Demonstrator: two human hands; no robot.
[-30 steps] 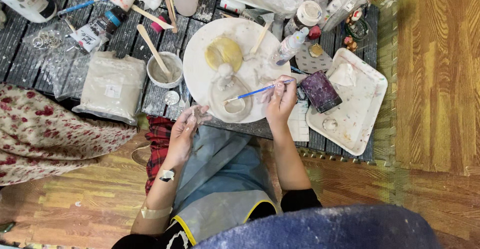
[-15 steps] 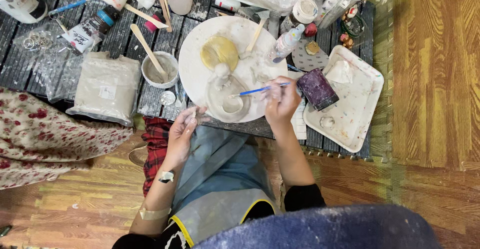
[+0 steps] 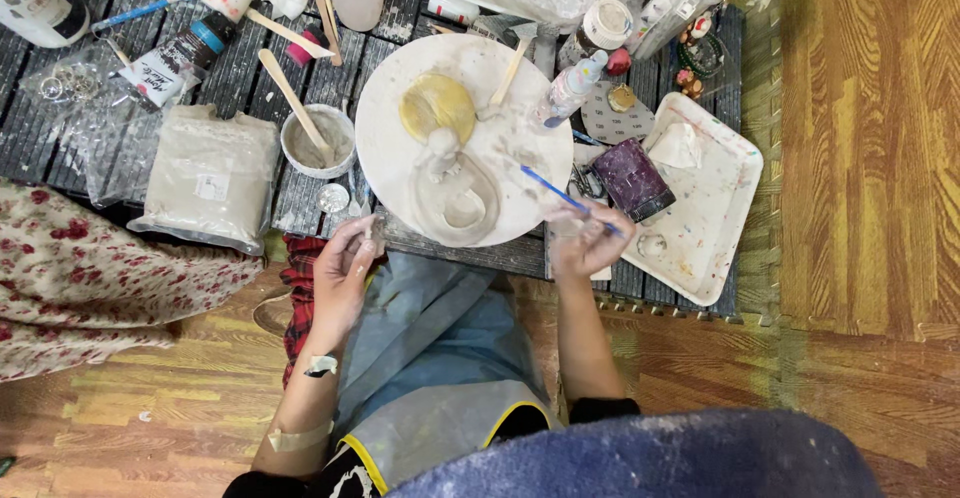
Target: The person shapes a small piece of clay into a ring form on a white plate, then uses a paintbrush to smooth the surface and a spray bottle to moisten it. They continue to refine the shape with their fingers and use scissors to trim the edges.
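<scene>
- Plainly risky: right hand (image 3: 590, 243), fingers clamped on blue brush (image 3: 560, 194), tip just short of clay figure (image 3: 455, 193) on round white board (image 3: 400, 138); could smear.
- Left hand (image 3: 343, 268), fingers pinched on something small, unclear, at bench (image 3: 90, 148) edge; could drop.
- Purple cup (image 3: 632, 178) beside right wrist; could tip.

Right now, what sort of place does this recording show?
Probably a home craft corner for clay modelling, set on a low dark slatted table over wooden flooring. A pale clay figure sits on a round white board, the right hand holds a thin blue brush, and a paint-flecked white tray lies alongside.
</scene>
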